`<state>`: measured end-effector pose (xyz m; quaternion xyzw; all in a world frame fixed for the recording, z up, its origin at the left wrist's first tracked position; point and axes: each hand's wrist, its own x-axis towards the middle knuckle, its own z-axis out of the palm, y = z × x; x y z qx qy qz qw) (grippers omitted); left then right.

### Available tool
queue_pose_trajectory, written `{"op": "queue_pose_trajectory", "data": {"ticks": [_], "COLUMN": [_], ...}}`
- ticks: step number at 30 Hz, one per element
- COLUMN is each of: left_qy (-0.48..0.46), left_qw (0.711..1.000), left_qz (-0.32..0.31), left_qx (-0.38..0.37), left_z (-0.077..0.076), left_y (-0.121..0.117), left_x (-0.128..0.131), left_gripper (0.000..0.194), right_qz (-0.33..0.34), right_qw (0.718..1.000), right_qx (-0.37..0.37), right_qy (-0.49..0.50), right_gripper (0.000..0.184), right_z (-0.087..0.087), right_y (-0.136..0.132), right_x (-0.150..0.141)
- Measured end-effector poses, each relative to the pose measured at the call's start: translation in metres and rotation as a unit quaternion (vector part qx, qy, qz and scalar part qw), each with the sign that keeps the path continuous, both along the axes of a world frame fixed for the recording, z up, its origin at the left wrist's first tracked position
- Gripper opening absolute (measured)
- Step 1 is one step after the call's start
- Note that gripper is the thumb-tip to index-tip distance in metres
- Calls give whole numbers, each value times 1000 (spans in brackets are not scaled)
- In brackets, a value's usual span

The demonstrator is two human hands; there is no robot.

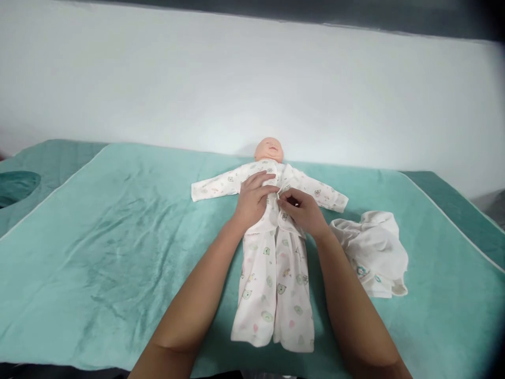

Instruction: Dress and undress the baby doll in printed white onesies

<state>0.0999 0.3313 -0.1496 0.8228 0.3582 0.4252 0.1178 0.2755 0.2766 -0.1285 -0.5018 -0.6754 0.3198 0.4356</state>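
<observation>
A baby doll (269, 150) lies on its back, dressed in a white printed baby shirt (215, 184) and matching trousers (260, 295). Its sleeves stretch out to both sides. My left hand (254, 200) rests on the shirt's chest with fingers extended, the fingertips near the front opening. Thumb and fingers of my right hand (302, 208) are pinched together at the shirt's front edge, right beside the left fingertips. Whether a button, snap or tie sits in that pinch is too small to make out.
A crumpled white garment (374, 252) with small green prints lies to the right of my right forearm. Beneath everything spreads a green sheet (118, 252) with wrinkles on its left side. A white wall (197, 79) rises directly behind the doll's head.
</observation>
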Motion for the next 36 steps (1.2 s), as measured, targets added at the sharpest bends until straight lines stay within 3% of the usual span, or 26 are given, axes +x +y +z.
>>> {"op": "queue_pose_trajectory", "data": {"ticks": [5,11,18,29,36], "left_qy": [17,5,64,72,52], "left_qw": [1000,1000,997,996,997], "left_qz": [11,28,45,50,62], "left_qx": [4,1,2,-27,-22], "left_z": [2,6,6,9,13], "left_y": [-3,-8,-12,-16,-18], "left_x": [4,11,15,17,19], "left_gripper": [39,44,40,41,34], "right_qz": [22,-83,-27,-172,-124], "right_qw": [995,994,998,980,981], "right_qx": [-49,6,1,103,-36], "right_qy": [83,77,64,-19,147], "right_gripper": [17,15,19,15,19], "right_z": [-8,-12,-10,-18,-11], "right_y": [5,10,11,13,14], "right_x": [8,1,4,-13,-7]}}
